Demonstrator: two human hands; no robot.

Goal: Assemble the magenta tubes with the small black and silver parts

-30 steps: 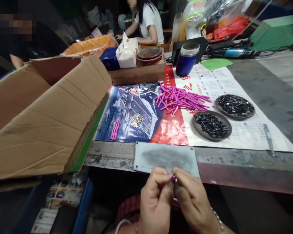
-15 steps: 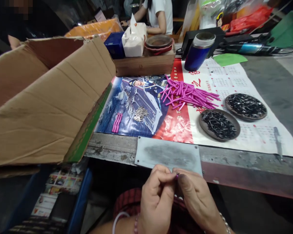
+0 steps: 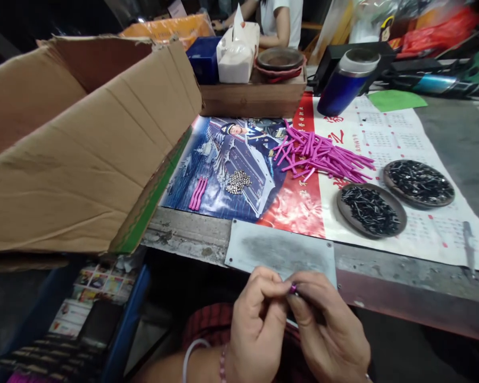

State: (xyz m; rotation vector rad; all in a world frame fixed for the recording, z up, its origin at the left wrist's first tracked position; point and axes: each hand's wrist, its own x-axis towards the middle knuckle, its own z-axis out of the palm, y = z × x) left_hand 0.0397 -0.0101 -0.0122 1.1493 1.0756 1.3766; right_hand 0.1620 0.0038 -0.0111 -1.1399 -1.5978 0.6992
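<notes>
My left hand [image 3: 259, 324] is closed, with thumb and finger pinched around a slim purple stick [image 3: 293, 288]; only its end shows. Against that end my right hand [image 3: 327, 324] pinches with thumb and fingertips; a tiny dark or silvery bit there is too small to name. Both hands meet in front of the table edge, just below a grey metal plate [image 3: 279, 250]. Past the plate lie a few purple sticks [image 3: 198, 193], a heap of small silvery bead-like pieces [image 3: 238, 182] and a large loose pile of purple sticks [image 3: 323, 154].
Two shallow dishes, a near one [image 3: 343, 218] and a far one [image 3: 449, 199], hold thin black pieces. An open cardboard box [image 3: 104, 149] stands left. Behind are a wooden box [image 3: 247, 101] and a blue tumbler [image 3: 341, 90]. A pen-like tool [image 3: 469, 247] lies right. A person sits opposite.
My view has shifted, so the table items appear further right. My right hand's fingers have re-angled around the stick's end, and more of its purple shows. Both hands stay together.
</notes>
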